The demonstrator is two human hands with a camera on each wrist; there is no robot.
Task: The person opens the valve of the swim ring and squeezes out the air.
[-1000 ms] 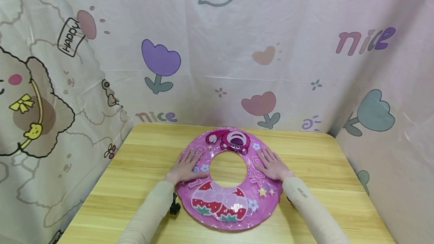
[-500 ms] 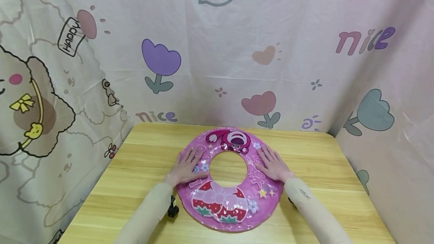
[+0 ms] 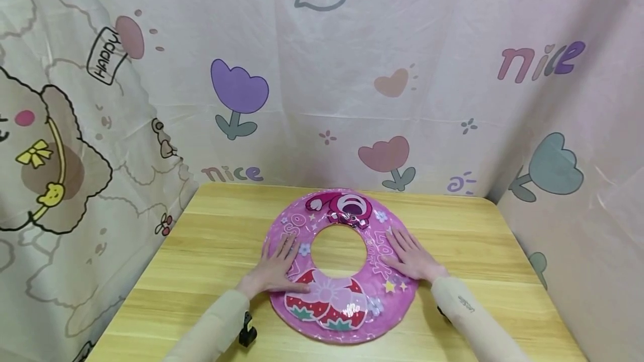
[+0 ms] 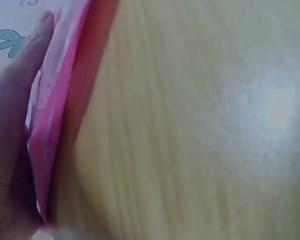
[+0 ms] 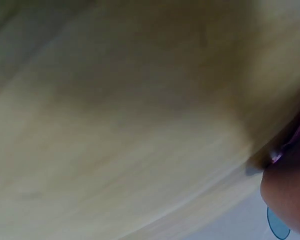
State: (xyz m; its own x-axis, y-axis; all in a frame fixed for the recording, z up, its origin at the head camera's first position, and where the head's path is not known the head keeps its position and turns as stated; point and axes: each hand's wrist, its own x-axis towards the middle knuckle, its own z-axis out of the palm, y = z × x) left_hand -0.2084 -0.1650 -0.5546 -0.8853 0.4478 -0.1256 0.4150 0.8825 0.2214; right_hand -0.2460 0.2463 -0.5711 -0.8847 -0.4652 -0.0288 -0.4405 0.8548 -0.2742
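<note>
A pink swim ring (image 3: 347,333) with a bear, strawberries and lettering printed on it lies flat on the wooden table. On its left side rests my left hand (image 3: 274,268), fingers spread and thumb toward the strawberry print. My right hand (image 3: 412,256) lies with straight fingers on the ring's right side, over the lettering. In the left wrist view, the hand (image 4: 15,105) lies along the pink edge of the ring (image 4: 52,125). Only a bit of the right hand (image 5: 290,192) and a sliver of pink show in the right wrist view.
The ring sits on a light wooden table (image 3: 201,250), whose bare top shows through its hole. Behind and at both sides hangs a pale printed curtain (image 3: 322,71). A small black device (image 3: 247,333) sits under the left wrist.
My left hand has slid back toward me along the ring's left side. The right hand has shifted slightly outward and nearer. The ring stays in nearly the same place.
</note>
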